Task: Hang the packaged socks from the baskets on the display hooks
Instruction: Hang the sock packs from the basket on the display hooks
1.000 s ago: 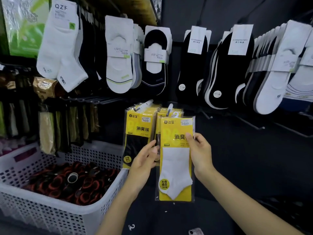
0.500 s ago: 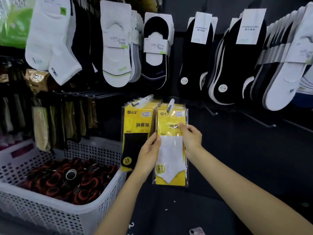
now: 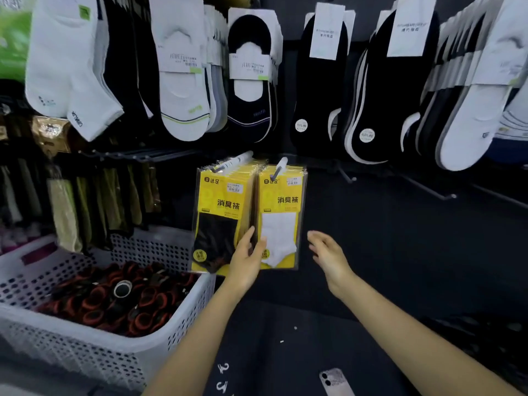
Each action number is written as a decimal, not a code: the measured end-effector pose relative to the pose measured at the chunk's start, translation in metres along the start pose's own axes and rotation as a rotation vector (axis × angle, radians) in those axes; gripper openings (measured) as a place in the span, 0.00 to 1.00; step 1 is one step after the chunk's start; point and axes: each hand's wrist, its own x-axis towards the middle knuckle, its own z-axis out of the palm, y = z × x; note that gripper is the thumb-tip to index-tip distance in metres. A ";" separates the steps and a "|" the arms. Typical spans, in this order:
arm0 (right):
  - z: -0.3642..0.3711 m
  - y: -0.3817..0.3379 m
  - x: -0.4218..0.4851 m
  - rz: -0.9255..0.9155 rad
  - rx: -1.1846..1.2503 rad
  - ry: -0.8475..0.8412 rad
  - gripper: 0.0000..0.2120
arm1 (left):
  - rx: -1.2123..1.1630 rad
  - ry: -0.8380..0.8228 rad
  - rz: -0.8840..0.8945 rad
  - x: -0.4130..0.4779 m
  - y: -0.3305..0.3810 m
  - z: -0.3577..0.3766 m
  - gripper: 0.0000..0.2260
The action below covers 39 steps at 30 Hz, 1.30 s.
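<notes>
Left grip (image 3: pixel 247 261) touching lower corner of white-sock pack (image 3: pixel 281 227), right grip (image 3: pixel 325 251) just beside

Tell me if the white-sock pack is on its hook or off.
On: the white-sock pack hangs from its hook, and the right hand is off it.

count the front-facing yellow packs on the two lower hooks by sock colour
black sock pack: 1
white sock pack: 1
total: 2
</notes>
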 end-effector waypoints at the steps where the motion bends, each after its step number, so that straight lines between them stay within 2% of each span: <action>1: -0.010 0.012 -0.010 0.010 -0.021 -0.008 0.14 | -0.003 -0.009 -0.012 -0.010 -0.008 -0.003 0.24; 6: -0.051 0.085 -0.073 0.120 -0.064 -0.056 0.05 | 0.148 -0.021 -0.111 -0.078 -0.066 -0.012 0.23; 11: -0.073 0.194 -0.148 0.441 -0.077 -0.045 0.04 | 0.147 -0.102 -0.372 -0.161 -0.135 0.000 0.21; 15: -0.091 0.277 -0.218 0.728 -0.180 -0.060 0.06 | 0.197 -0.064 -0.587 -0.228 -0.186 0.012 0.16; 18: -0.110 0.313 -0.255 0.815 -0.273 -0.027 0.06 | 0.222 -0.099 -0.728 -0.273 -0.222 0.009 0.11; 20: -0.123 0.331 -0.269 0.781 -0.399 -0.021 0.10 | 0.305 -0.165 -0.781 -0.294 -0.244 0.000 0.13; 22: -0.128 0.336 -0.277 0.836 -0.489 -0.137 0.16 | 0.416 -0.279 -0.844 -0.308 -0.261 -0.007 0.15; 24: -0.129 0.342 -0.281 0.942 -0.552 -0.271 0.18 | 0.473 -0.339 -0.914 -0.319 -0.277 -0.011 0.17; 26: -0.124 0.345 -0.282 0.955 -0.549 -0.303 0.16 | 0.498 -0.375 -0.973 -0.328 -0.287 -0.014 0.18; 28: -0.117 0.349 -0.286 0.961 -0.537 -0.296 0.19 | 0.514 -0.415 -1.017 -0.333 -0.291 -0.014 0.20; 30: -0.112 0.352 -0.294 1.085 -0.527 -0.339 0.23 | 0.520 -0.445 -1.039 -0.332 -0.292 -0.013 0.21; 32: -0.112 0.359 -0.301 1.187 -0.455 -0.345 0.26 | 0.514 -0.460 -1.056 -0.330 -0.293 -0.012 0.20; 36: -0.112 0.370 -0.306 1.182 -0.386 -0.280 0.39 | 0.502 -0.437 -1.083 -0.329 -0.298 -0.011 0.22; 39: -0.110 0.372 -0.305 1.201 -0.315 -0.329 0.41 | 0.443 -0.371 -1.111 -0.329 -0.298 -0.012 0.25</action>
